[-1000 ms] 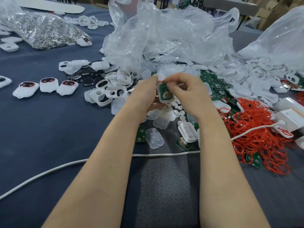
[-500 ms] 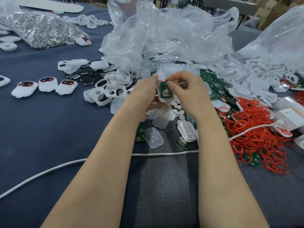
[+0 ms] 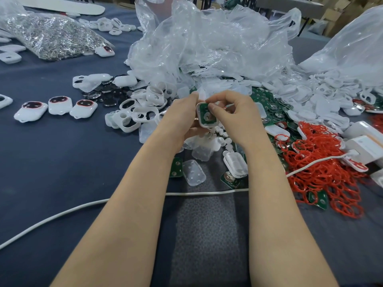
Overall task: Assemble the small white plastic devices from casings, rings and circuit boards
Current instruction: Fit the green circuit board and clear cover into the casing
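Right, down at the bottom of the frame two bare forearms reach up the middle, over a grey speckled mat (image 3: 207,235) laid on the dark blue counter (image 3: 62,162). A white cable (image 3: 83,206) runs from the lower left across the mat and passes under both arms. Just beyond it lie loose parts: a clear plastic cover (image 3: 193,172) and a white shell (image 3: 236,164) resting on green boards. Centre frame now: the left hand (image 3: 180,119) has its fingers curled round a small white casing (image 3: 200,112), held up off the counter with its open face toward the camera and a green circuit board (image 3: 207,119) sitting inside it. The right hand (image 3: 234,112) pinches the casing's top edge, thumb tip pressed on the board. Over on the right there's a tangled heap of red rings (image 3: 323,168), with a white box (image 3: 366,141) at the right edge. Left of the hands sits a jumble of empty white frames (image 3: 134,114), and further left three closed-up devices (image 3: 60,105) in a row, red-rimmed dark windows facing up. Behind the hands is a pile of green boards (image 3: 269,108), then crumpled clear plastic bags (image 3: 207,42) across the top, and a bag of shiny metal bits (image 3: 47,36) in the upper left.
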{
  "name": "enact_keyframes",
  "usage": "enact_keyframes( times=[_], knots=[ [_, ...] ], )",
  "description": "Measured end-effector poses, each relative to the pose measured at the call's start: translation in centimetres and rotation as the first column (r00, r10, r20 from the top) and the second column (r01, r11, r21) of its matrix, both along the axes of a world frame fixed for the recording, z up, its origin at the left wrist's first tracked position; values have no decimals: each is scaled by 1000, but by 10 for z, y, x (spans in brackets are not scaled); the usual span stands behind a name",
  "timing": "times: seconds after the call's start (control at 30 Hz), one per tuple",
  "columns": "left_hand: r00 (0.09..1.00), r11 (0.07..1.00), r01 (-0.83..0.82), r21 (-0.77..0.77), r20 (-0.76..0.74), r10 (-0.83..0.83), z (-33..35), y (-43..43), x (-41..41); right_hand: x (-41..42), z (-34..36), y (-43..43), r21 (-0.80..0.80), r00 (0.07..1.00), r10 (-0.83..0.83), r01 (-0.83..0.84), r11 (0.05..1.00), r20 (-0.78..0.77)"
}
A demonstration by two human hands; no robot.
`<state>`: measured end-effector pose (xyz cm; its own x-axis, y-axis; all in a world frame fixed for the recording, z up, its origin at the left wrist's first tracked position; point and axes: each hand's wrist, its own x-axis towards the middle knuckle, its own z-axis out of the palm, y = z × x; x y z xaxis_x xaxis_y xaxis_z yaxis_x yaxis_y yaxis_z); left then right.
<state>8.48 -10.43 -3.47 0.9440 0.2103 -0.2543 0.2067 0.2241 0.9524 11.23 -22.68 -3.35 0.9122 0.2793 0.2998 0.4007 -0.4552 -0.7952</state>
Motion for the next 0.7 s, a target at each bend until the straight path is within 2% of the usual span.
enact_keyframes(
  times=[0.27,0.47,0.7],
  knots=[
    [999,999,15,-34,40,-14,-3,3,0,0,-3,1,58,999,-34,35,998,-26],
    [990,990,76,118,108,-89,-9,4,-3,0,-4,0,74,995,-50,57,996,-91],
    [992,996,57,65,112,-65,-7,4,-2,0,-2,-3,162,984,-92,117,980,-156]
  ],
)
